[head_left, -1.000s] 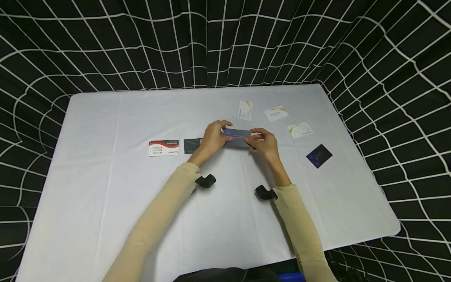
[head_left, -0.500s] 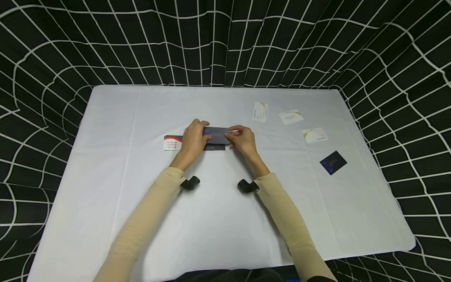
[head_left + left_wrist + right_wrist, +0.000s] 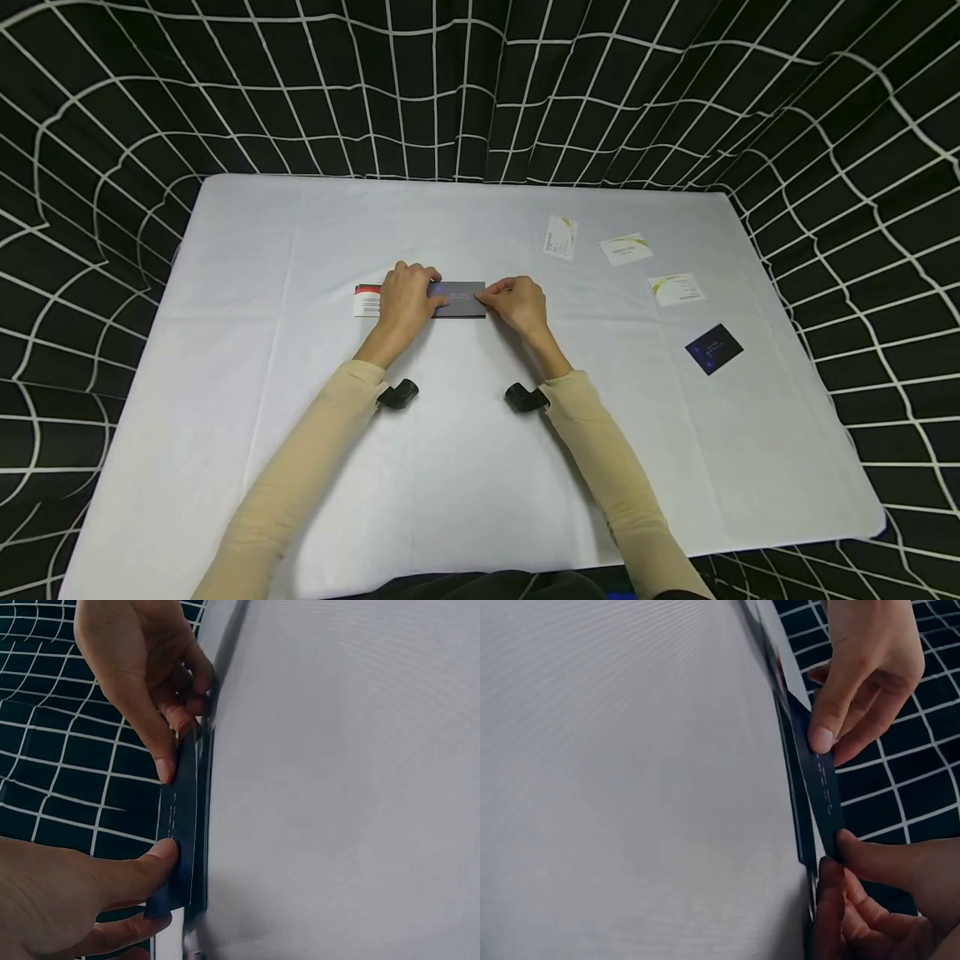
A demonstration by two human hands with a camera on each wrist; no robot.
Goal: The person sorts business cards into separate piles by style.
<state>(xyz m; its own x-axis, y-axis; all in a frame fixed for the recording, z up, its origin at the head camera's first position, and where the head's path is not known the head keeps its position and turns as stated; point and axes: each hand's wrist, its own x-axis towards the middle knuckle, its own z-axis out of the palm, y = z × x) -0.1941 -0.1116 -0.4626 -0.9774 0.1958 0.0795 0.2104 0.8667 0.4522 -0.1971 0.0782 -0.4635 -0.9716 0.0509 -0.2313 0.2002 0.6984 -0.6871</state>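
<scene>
Both hands hold a dark blue business card (image 3: 459, 298) with small print, close over a dark card pile (image 3: 796, 795) whose edge shows under it. My left hand (image 3: 405, 302) pinches the left end, thumb on the face. The right hand (image 3: 519, 305) grips the opposite end between thumb and fingers. In the left wrist view the blue card (image 3: 180, 825) leans at a slight angle over the lower pile. A red and white card (image 3: 367, 302) lies just left, partly covered by my left hand.
Three white cards with yellow-green curves, the nearest one (image 3: 676, 289) among them, lie spread at the back right of the white table (image 3: 450, 492). Another dark blue card (image 3: 714, 349) lies at the right. White netting over black cloth (image 3: 315, 92) surrounds the table's far sides.
Both hands have carried the blue card left, from beside the dark pile to over it, and lowered it there. The head view has also turned slightly.
</scene>
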